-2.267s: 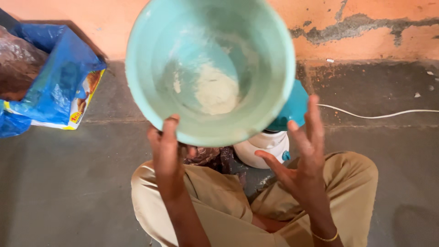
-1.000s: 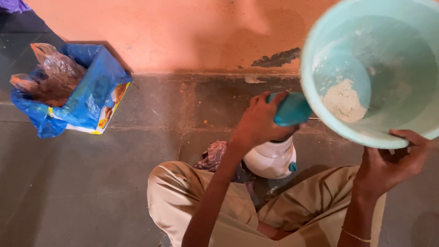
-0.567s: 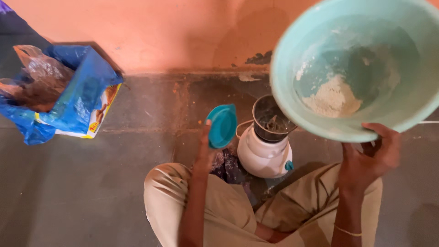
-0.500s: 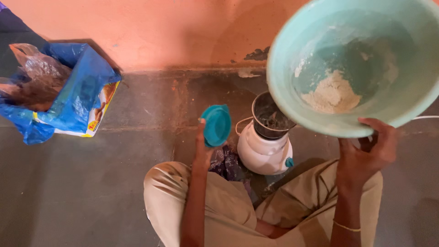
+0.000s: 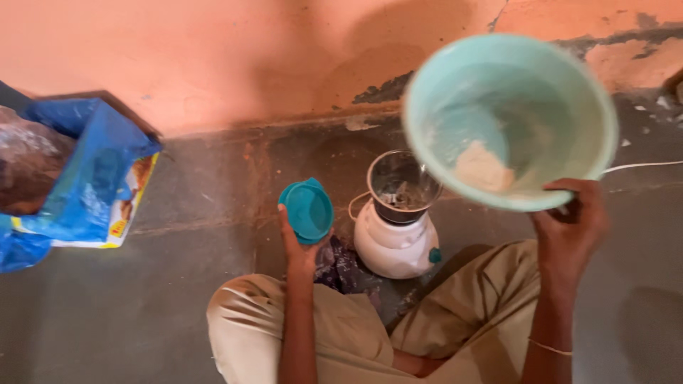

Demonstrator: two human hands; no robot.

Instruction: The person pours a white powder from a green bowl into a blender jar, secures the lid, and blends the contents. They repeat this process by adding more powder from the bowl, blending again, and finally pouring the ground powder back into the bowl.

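Nearest, the person's knees in tan trousers [image 5: 341,334] frame a patterned cloth [image 5: 340,264] on the floor [image 5: 128,313], just beside the grinder. Left hand [image 5: 299,245] is closed on the lower edge of a teal lid [image 5: 307,210], held upright just left of the grinder. Grinder [image 5: 395,238]: white base on the floor, steel jar [image 5: 400,186] seated on top, open, with some dark residue inside. Right hand [image 5: 569,227] grips the near rim of a pale green bowl [image 5: 509,117], raised and tilted above and right of the grinder; a pale lump of flour [image 5: 482,167] sits low inside. White cord [image 5: 640,166] runs right, behind the bowl. Blue bag [image 5: 85,171] lies well left of the grinder, against the orange wall [image 5: 213,57].
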